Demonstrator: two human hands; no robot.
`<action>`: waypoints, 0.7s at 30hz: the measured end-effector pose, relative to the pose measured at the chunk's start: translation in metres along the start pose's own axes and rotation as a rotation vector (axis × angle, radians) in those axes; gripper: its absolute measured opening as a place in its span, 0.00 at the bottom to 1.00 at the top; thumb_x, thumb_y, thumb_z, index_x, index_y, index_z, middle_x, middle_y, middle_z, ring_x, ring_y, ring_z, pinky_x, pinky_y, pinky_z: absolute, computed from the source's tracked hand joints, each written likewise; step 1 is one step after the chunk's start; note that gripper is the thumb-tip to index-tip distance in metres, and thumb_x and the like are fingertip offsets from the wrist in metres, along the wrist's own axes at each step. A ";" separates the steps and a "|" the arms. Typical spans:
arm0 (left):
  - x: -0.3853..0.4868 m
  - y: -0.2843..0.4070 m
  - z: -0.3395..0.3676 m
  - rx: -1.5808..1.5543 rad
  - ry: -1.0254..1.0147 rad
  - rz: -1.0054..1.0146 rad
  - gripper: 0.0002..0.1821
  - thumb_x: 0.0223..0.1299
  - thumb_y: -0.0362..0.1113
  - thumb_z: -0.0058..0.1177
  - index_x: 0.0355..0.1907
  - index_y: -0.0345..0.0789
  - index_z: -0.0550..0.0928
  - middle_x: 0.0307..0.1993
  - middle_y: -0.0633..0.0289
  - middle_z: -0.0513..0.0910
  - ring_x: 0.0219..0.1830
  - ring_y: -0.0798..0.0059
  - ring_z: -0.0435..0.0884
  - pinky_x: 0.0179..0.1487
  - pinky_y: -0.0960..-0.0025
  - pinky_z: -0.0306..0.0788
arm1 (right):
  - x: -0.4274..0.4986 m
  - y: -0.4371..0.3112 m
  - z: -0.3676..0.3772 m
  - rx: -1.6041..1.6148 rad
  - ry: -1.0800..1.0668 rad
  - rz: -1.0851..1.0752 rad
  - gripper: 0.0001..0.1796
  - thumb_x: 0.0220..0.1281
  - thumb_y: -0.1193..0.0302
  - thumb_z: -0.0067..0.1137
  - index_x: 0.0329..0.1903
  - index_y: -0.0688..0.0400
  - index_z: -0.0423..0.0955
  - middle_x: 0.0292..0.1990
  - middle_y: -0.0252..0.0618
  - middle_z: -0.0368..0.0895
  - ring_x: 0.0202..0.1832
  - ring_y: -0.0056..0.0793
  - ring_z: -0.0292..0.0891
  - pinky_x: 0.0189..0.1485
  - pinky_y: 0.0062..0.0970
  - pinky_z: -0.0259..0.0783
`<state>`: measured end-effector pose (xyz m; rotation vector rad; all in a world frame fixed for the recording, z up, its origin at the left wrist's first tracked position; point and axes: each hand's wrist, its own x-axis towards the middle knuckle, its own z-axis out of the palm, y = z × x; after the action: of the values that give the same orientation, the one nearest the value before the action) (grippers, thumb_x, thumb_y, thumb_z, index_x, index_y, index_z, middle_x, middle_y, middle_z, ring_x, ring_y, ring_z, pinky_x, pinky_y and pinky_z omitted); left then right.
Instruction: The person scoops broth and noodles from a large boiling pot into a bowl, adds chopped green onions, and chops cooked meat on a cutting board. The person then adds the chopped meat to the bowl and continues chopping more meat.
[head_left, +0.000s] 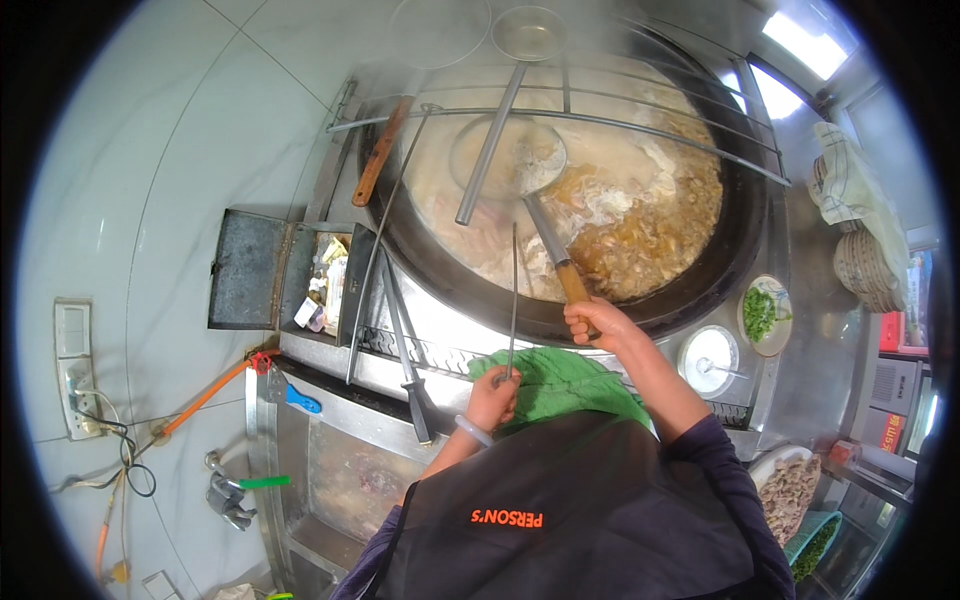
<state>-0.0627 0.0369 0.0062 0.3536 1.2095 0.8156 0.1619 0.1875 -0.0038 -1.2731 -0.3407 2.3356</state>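
Note:
My right hand (606, 322) grips the wooden handle of a metal ladle or skimmer (546, 229). Its round head dips into the cloudy broth (472, 232) of a large, steaming wok (739, 262). Pieces that look like meat (637, 255) crowd the right side of the broth. In my left hand (493, 396) is a thin metal rod (514, 292), pointing up over the near rim; whether its tip touches the broth is unclear. A folded green towel (559, 386) lies between my hands, against the stove front.
A metal rack (637, 127) spans the wok, with a long-handled ladle (491, 150) and a wooden-handled utensil (382, 154) across it. Left stands an open metal box (251, 274) holding banknotes. Right are chopped greens in a bowl (781, 326), a white container (709, 360) and stacked bowls (866, 270).

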 end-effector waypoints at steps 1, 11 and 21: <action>0.000 0.000 0.000 -0.007 0.001 -0.005 0.05 0.66 0.32 0.51 0.41 0.36 0.73 0.18 0.72 0.65 0.13 0.87 0.59 0.14 0.80 0.51 | 0.000 0.000 0.000 0.006 -0.017 -0.006 0.10 0.57 0.78 0.57 0.28 0.56 0.64 0.22 0.30 0.66 0.18 0.16 0.59 0.19 0.21 0.55; 0.000 0.000 0.000 -0.036 -0.012 -0.007 0.05 0.66 0.32 0.51 0.41 0.36 0.73 0.18 0.72 0.64 0.13 0.87 0.59 0.14 0.80 0.50 | 0.000 0.001 0.001 0.003 -0.009 -0.009 0.09 0.57 0.77 0.57 0.29 0.57 0.65 0.22 0.29 0.66 0.18 0.16 0.59 0.20 0.22 0.56; 0.002 -0.002 -0.003 -0.014 -0.026 -0.005 0.07 0.67 0.33 0.50 0.43 0.34 0.72 0.18 0.70 0.65 0.13 0.86 0.61 0.13 0.80 0.52 | 0.001 0.001 -0.002 0.011 -0.014 0.000 0.09 0.57 0.77 0.57 0.29 0.57 0.65 0.22 0.29 0.66 0.18 0.15 0.58 0.20 0.21 0.55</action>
<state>-0.0644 0.0363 0.0022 0.3486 1.1792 0.8121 0.1625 0.1866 -0.0058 -1.2517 -0.3320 2.3440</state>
